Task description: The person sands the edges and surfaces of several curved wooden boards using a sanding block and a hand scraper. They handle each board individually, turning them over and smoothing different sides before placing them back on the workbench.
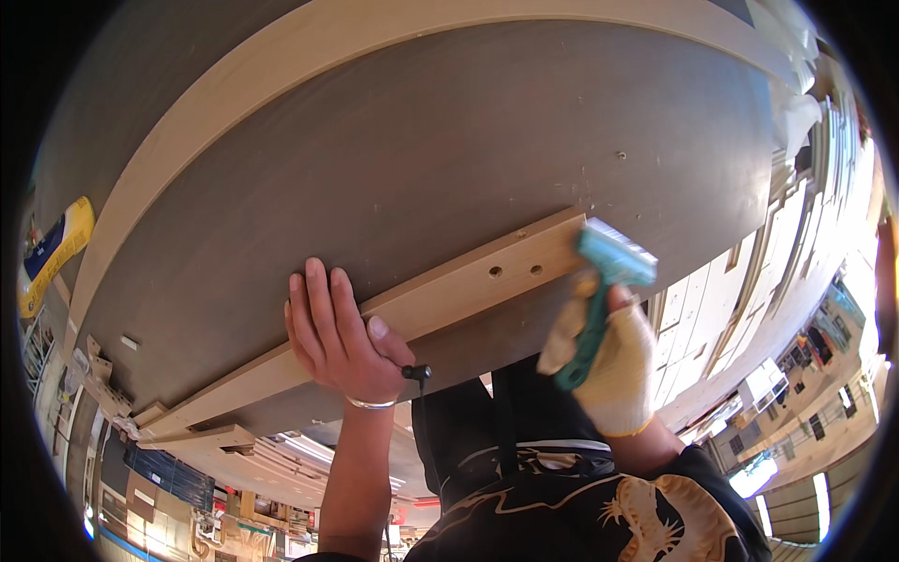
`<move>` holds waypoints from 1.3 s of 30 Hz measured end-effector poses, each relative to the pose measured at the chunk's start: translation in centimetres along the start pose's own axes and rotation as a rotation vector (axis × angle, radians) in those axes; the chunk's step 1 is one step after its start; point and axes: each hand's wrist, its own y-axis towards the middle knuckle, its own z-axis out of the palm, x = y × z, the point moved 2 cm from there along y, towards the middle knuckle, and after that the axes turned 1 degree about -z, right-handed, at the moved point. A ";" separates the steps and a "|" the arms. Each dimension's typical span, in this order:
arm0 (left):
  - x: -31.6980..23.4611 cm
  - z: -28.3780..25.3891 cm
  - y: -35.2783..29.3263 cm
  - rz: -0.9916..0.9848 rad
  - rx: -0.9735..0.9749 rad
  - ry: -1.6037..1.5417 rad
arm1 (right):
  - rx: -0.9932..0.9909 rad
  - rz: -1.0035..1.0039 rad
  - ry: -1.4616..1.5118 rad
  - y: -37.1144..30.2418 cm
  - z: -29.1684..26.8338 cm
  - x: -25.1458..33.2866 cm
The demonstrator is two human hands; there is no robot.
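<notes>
A large grey-brown panel (449, 159) fills most of the view, matte and smooth, with a few small screw marks. A pale wooden strip (309, 47) runs along its far edge, and a second light-wood rail (449, 290), flat and straight-edged with two drilled holes, lies across its near side. Stacks of similar pale boards (749, 309) stand at the right, and a workshop floor with more cut timber shows below. A yellow and blue object (51, 253) sits at the left rim.

The left hand (337, 332), bare with a thin metal bangle at the wrist, lies flat on the panel, fingers spread slightly, thumb pressed onto the rail; it holds nothing. The right hand (613, 365), in a cream knit glove, is closed around the teal handle of a scraper (604, 281), whose blurred head sits at the rail's right end.
</notes>
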 end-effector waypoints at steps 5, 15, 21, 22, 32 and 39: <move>0.1 0.1 -0.1 -0.006 0.006 -0.037 | 0.097 0.059 -0.166 -1.2 2.3 -5.8; 0.2 0.5 -0.3 -0.008 -0.013 -0.062 | -0.014 -0.072 -0.102 0.5 3.1 -7.4; 0.1 0.7 0.0 -0.010 -0.069 -0.087 | -0.008 -0.184 0.010 1.8 1.7 -3.5; 0.0 0.7 -0.1 -0.016 -0.078 -0.096 | -0.022 -0.178 -0.062 1.6 1.6 -3.7; 0.8 -1.7 -0.4 -0.020 0.070 -0.463 | -0.084 -0.473 -0.384 2.4 -1.6 4.2; 7.5 -9.3 -13.8 -0.229 0.007 -0.473 | 0.247 -0.499 -1.022 1.4 8.5 -8.2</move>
